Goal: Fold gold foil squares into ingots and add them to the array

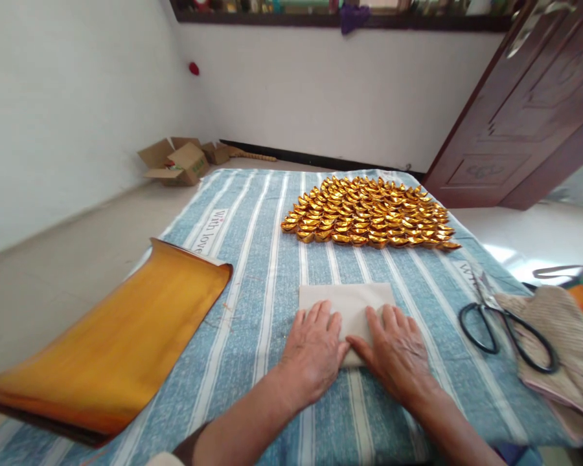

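A pale grey-white rectangle of paper (350,298) lies flat on the table in front of me, and I cannot tell how many layers it has. My left hand (315,349) rests palm down on its left side, fingers stretched forward. On its right side lies my right hand (398,353), also palm down with the fingers apart. The two thumbs nearly meet near the paper's middle. Beyond the paper, several shiny gold folded-paper ingots (369,213) stand in tight rows. To the left, a stack of large gold paper sheets (126,323) curls up at its edges.
Black-handled scissors (505,323) lie at the right beside a folded beige cloth (558,330). A striped blue tablecloth (252,259) covers the table. Cardboard boxes (184,165) sit on the floor at the far left. A brown door (510,123) stands at the far right.
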The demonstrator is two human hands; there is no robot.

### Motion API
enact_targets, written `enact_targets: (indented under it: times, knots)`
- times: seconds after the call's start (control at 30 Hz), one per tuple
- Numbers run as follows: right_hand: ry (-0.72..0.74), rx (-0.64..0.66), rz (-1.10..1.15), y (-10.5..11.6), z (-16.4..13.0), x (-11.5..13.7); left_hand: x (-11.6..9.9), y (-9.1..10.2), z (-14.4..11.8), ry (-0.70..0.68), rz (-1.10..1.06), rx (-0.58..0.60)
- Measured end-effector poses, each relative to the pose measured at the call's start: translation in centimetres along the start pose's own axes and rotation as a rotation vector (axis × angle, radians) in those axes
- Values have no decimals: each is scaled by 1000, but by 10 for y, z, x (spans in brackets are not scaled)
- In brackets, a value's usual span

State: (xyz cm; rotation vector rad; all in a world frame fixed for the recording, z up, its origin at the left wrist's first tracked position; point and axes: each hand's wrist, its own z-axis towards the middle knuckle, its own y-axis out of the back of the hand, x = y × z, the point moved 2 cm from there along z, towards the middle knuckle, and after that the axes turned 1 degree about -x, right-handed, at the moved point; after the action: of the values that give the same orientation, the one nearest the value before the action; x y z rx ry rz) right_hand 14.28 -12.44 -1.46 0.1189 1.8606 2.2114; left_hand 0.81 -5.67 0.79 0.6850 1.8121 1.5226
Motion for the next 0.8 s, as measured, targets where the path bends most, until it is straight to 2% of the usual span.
enact_targets:
  times: [0.13,0.33,0.8]
  knots:
    - [-59,-4,8,-10,-9,5,0,-2,-2,-11,4,-6]
    - [-97,38,58,-19,-16,3,5,-15,-6,-11,-20,17]
    - [-36,40,138,-27,-27,-11,22,-23,-10,-75,-89,69]
